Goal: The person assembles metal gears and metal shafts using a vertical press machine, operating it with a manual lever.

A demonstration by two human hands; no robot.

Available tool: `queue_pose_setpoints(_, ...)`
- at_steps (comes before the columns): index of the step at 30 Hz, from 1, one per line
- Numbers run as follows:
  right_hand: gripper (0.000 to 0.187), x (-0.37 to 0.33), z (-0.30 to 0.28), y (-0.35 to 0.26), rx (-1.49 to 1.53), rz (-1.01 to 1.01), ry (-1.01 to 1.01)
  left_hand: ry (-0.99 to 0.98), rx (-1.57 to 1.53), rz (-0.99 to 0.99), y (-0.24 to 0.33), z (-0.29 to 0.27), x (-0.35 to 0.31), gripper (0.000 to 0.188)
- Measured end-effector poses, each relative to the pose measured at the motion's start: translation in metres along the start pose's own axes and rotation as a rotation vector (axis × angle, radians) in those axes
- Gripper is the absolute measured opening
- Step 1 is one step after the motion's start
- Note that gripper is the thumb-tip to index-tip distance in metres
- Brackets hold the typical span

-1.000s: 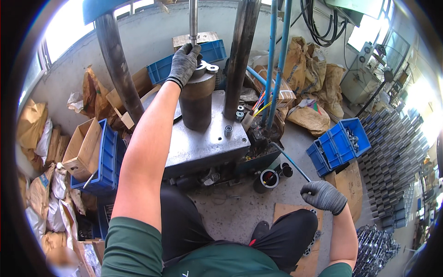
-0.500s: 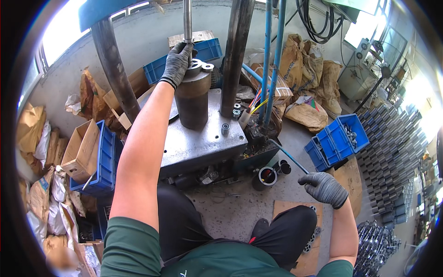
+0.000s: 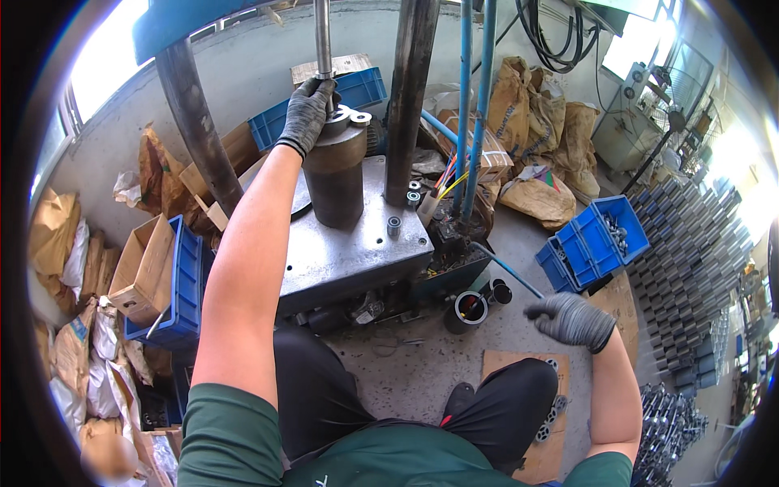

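Dark post beside thick cylinder

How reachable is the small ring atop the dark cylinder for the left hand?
Probably yes: the small ring is uncovered and close, though the left hand, at the steel rod, would have to leave it.

The gray-gloved left hand reaches forward, arm outstretched. The gray-gloved right hand is lower, fingers curled, elbow bent.

The steel machine bed carries an upright dark cylinder and, near its right edge, small metal bushings.
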State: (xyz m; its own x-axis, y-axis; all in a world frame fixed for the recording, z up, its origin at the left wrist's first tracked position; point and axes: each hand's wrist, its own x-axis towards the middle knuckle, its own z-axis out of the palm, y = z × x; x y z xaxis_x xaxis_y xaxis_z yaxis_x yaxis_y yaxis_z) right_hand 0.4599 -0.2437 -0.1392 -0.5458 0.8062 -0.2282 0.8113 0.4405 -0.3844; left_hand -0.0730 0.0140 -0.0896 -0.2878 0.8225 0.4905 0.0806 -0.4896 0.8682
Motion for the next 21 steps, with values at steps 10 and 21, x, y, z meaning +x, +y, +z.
queue_pose_setpoints(10,0.03,-0.005,0.0,-0.005,0.056,0.011,0.143,-0.013,-0.001,0.005,0.003,0.0,-0.003,0.022)
queue_pose_setpoints(21,0.031,-0.005,0.006,0.0,0.048,0.036,-0.037,-0.004,0.027,0.0,0.008,0.001,-0.007,0.021)
